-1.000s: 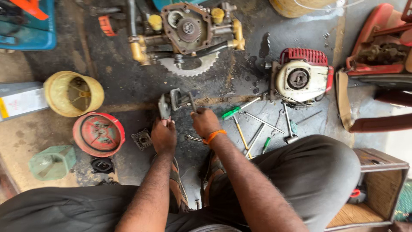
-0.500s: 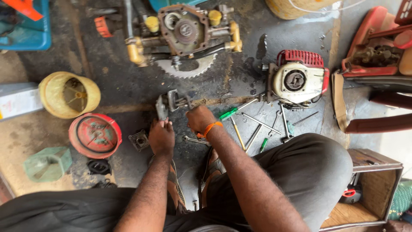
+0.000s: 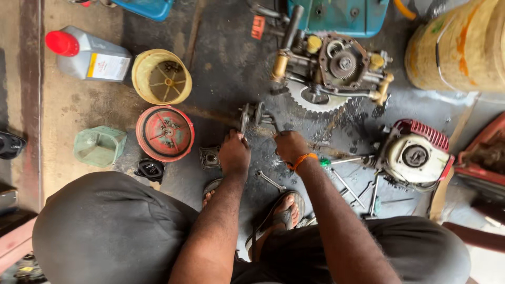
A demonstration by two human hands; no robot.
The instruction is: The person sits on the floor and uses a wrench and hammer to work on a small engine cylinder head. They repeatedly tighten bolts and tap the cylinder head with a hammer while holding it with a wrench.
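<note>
The person squats on the dirty floor (image 3: 221, 68), knees wide, feet in sandals (image 3: 281, 215) just under the arms; both hands reach down in front of the feet. The left hand (image 3: 234, 155) is curled tight around the near end of a small grey metal part (image 3: 251, 114); the right hand (image 3: 289, 145), with an orange band (image 3: 301, 160) on the wrist, is curled too and touches the same part from the right side, but I cannot tell how much of it that hand grips. The metal part lies on the floor just past the fingers; its long way runs from the hands toward the big machine, so it points away from the person.

A spanner (image 3: 271, 181) lies between the hands and the feet; more thin tools (image 3: 347, 186) lie to the right, near a small white and red engine (image 3: 418, 155).

To the left sits a green tub (image 3: 99, 146); I cannot tell what is in it; next to it is a round red cover (image 3: 164, 133) with spokes inside; beyond that a yellow cup-shaped cover (image 3: 161, 77), with only its own spokes inside; farther left lies a grey jug (image 3: 89, 55) with a red cap, on its side.

Farthest off stands a gear machine (image 3: 336, 68) with a toothed wheel, and a big yellow drum (image 3: 457, 47) at the right.
</note>
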